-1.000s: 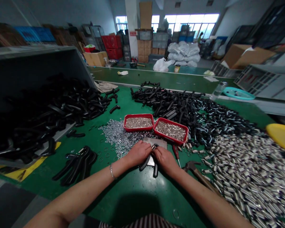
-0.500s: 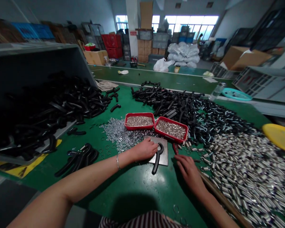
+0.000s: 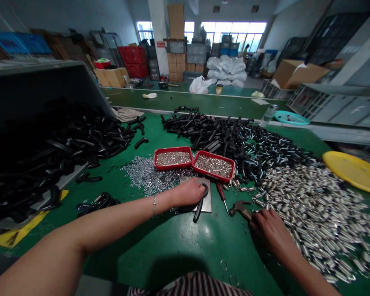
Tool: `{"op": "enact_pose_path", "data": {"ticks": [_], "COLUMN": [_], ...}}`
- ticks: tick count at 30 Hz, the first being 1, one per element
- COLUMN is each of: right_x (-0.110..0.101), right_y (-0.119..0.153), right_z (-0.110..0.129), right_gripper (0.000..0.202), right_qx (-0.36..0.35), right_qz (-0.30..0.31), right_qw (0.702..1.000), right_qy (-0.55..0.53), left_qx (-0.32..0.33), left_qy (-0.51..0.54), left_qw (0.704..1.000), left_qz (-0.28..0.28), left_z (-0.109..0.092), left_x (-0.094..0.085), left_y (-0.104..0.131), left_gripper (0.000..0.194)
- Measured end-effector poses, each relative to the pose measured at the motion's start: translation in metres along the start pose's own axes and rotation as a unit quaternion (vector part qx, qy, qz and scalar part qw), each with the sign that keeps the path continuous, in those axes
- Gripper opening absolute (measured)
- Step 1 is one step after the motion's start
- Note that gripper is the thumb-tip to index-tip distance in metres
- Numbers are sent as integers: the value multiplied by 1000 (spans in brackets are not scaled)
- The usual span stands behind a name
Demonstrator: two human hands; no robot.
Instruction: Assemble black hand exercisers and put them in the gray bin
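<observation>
A black handle [image 3: 198, 211] with a ring-shaped end lies on a small metal plate [image 3: 207, 202] on the green table. My left hand [image 3: 191, 192] is closed at its ring end, fingertips pinched together; any small part between them is hidden. To the right, my right hand [image 3: 269, 228] is wrapped round the wooden shaft of a claw hammer [image 3: 241, 208], its head low over the tabletop. Between the plate and the hammer lies a screwdriver [image 3: 222, 195] with a red grip.
Two red trays [image 3: 172, 167] of small metal parts stand behind the plate, beside scattered washers [image 3: 142, 174]. Metal cylinders [image 3: 320, 209] are heaped at right, black parts [image 3: 209, 127] behind. A grey crate [image 3: 94, 88] of black handles is at left; a yellow lid [image 3: 351, 170] lies far right.
My right hand has left the screwdriver, moved right and closed on the hammer. My left hand has shifted onto the handle's ring end. The view has turned slightly right.
</observation>
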State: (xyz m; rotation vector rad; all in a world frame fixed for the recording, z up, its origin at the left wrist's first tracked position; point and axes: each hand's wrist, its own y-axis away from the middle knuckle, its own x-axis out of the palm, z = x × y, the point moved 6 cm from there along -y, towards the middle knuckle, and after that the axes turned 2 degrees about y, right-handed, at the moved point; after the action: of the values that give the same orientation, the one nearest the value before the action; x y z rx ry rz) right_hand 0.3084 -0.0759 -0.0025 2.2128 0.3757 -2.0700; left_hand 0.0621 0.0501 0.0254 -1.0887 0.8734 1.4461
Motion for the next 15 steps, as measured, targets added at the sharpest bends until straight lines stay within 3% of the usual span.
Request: {"op": "enact_pose_path", "data": {"ticks": [2,4,7,9,13,15], "right_x": [-1,2,9,12,18,5], "right_y": [-2,-2,-4,-10,-24,-32], "right_z": [-4,-13,-29,-37,-41,-44], "right_gripper": [28,31,34,37,36,35], "right_qx": [12,70,160,175,148,150], "right_qz": [5,35,82,108,218,197], "right_qw": [999,993,971,955,913,917], "right_qy": [-36,-89,-160,-214,-310,-312], "left_qx": [-5,-8,-20,-53,-174,-235], "left_qy": [4,14,43,77,176,200], "left_qw": [1000,1000,999,995,969,951], "left_qz": [7,12,17,21,17,-9], "left_z": [-1,-2,-3,2,30,56], "left_x": [1,3,4,5,7,5], "left_y": [-3,-4,-3,2,20,31], "left_gripper": [17,17,20,24,30,29]}}
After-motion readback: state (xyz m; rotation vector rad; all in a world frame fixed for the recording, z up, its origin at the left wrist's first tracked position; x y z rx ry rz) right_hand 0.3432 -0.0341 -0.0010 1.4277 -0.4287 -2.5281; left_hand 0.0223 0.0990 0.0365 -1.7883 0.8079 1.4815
